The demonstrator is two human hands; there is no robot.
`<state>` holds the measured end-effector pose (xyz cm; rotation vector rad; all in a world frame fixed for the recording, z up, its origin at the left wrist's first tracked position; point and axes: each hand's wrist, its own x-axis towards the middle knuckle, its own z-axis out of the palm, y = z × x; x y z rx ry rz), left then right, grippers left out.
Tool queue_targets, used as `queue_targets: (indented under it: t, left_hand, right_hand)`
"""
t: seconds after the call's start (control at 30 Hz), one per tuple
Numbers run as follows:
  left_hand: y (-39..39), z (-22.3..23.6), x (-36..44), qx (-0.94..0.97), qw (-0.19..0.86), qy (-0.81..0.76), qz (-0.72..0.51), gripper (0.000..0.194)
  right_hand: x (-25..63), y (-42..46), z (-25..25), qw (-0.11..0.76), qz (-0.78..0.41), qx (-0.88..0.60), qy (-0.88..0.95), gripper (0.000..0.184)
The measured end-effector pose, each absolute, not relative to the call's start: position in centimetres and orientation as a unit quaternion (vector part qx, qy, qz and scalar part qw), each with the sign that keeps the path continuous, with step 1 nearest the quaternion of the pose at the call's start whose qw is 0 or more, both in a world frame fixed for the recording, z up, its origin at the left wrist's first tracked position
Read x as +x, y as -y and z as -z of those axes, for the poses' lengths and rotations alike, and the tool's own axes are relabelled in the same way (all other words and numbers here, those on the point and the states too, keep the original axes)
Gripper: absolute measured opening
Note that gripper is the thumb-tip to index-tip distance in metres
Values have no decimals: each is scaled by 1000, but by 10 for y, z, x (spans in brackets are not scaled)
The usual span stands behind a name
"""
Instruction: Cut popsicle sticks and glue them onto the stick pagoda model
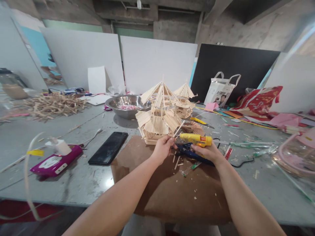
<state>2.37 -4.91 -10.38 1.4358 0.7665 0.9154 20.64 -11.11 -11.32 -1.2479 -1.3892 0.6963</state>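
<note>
My left hand (162, 150) is closed in a pinch on a thin wooden stick (179, 128), which slants up to the right. My right hand (208, 151) grips a yellow glue gun (195, 139), its nozzle pointing left toward the stick. Just beyond my left hand stands a pavilion model (158, 123) built of wooden sticks, with a peaked roof above a wider lower one. A second stick pavilion (184, 98) is partly hidden behind it. Dark blue pliers (197, 156) lie below the glue gun, partly covered by my right hand. All this is on or around a brown board (152, 183).
A black phone (108, 148) and a purple power strip (57, 160) lie at left. Behind them are a pile of sticks (54, 104) and a metal bowl (120, 109). A yellow-handled knife (198, 120), a white bag (219, 90) and a pink-rimmed container (299, 150) are at right.
</note>
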Motion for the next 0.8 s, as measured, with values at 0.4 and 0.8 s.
queue_targets:
  t: [0.4, 0.8]
  left_hand:
    - [47, 107, 24, 619, 597, -329, -389, 22]
    - [46, 108, 24, 623, 593, -333, -386, 23]
  right_hand:
    - [207, 111, 111, 539, -295, -549, 567, 16]
    - [209, 110, 112, 575, -291, -546, 536, 24]
